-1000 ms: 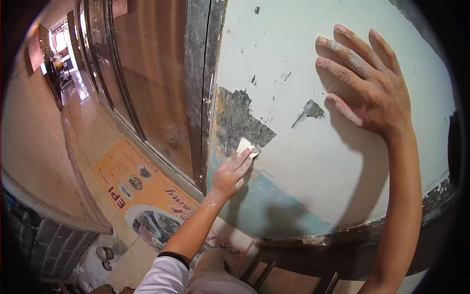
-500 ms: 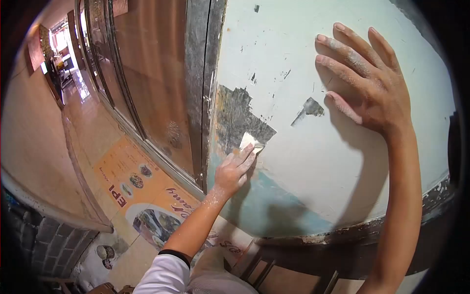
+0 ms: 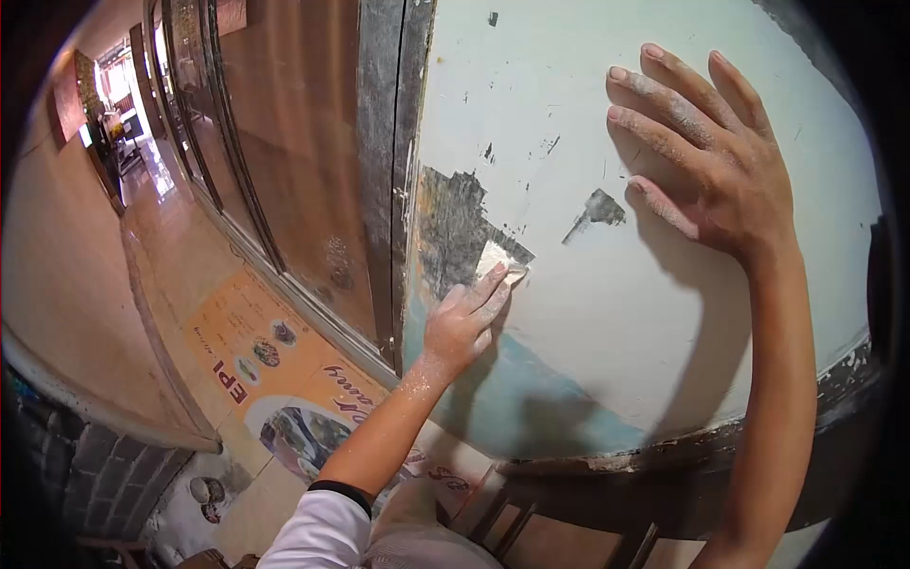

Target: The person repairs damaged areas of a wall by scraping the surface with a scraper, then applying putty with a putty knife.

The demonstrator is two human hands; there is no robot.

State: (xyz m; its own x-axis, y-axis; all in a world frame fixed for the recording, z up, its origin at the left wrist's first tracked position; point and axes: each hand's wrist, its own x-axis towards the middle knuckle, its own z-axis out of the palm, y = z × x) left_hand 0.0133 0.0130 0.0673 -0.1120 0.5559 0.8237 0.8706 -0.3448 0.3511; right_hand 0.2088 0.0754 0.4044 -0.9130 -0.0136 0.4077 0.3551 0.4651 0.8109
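My left hand (image 3: 462,327) presses a small pale folded sheet (image 3: 497,260) under its fingertips against the off-white panel (image 3: 588,313). The sheet lies over the lower right part of a dark bare patch (image 3: 450,223) with ragged edges. Flat on the panel at the upper right rests my right hand (image 3: 725,175), its fingers spread and dusted with white powder, holding nothing. Between the hands is a smaller dark patch (image 3: 603,208). White dust also marks my left hand and wrist. Along the panel's lower edge runs a blue-green area (image 3: 531,394).
Left of the panel stand a dark wooden post (image 3: 381,171) and a brown sliding door (image 3: 294,123). Below lies an orange printed banner (image 3: 275,332) on the floor. Grey blocks (image 3: 109,474) and a small round container (image 3: 206,489) are at the lower left.
My left hand and the pale sheet have moved slightly right and up across the dark patch. My right hand remains in place on the panel.
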